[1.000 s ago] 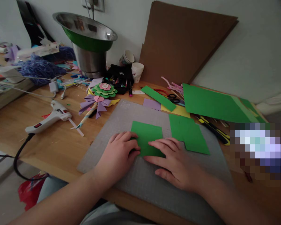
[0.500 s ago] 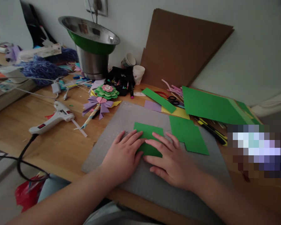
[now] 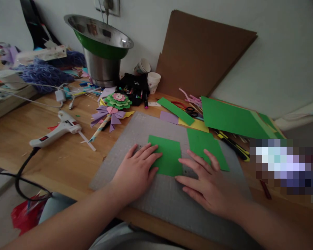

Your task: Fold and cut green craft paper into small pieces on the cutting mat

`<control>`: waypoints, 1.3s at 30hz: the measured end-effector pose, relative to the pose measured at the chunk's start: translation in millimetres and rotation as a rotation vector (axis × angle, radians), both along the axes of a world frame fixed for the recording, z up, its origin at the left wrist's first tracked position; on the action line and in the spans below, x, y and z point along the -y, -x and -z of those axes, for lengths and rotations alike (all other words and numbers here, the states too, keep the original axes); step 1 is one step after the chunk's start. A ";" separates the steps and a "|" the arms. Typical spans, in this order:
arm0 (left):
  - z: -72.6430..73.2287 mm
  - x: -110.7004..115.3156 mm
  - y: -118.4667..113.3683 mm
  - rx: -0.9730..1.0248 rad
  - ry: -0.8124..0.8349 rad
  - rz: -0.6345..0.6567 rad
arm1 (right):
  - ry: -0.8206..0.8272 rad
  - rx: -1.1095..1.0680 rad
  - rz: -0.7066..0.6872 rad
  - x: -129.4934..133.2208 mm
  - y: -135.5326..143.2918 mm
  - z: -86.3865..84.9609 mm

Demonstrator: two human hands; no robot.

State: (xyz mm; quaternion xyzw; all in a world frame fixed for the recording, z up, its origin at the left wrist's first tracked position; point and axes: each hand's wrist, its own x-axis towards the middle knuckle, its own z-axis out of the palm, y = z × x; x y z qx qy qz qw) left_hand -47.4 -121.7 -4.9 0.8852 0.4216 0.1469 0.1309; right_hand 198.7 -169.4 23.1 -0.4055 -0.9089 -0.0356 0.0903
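Observation:
A square of green paper (image 3: 168,156) lies flat on the grey cutting mat (image 3: 135,132). My left hand (image 3: 138,170) rests open at its left side, fingertips on the paper's left edge. My right hand (image 3: 203,180) is spread open at the right, its index and middle fingertips by the paper's lower right edge. Behind the right fingers lies a larger piece of green paper (image 3: 220,154), partly covered by that hand. Neither hand grips anything.
A white glue gun (image 3: 54,130) with a black cord lies left of the mat. Beyond the mat are a paper flower (image 3: 118,100), scissors (image 3: 191,111) and a green strip (image 3: 176,111). A yellow-black utility knife (image 3: 232,146) lies at the right.
My right hand has moved right, off the middle of the green square, uncovering more of it. My left hand stays nearly in place at the left edge.

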 end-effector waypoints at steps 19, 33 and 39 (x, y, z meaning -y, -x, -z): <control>-10.0 -3.7 -3.9 -0.095 -0.124 0.236 | 0.052 -0.229 0.170 17.3 13.9 10.0; -36.8 -27.4 -12.5 -0.216 -0.281 0.592 | 0.122 -0.246 0.163 14.3 14.7 2.6; -39.6 -30.5 3.0 -0.203 -0.264 0.570 | 0.125 -0.248 0.152 12.9 13.5 3.1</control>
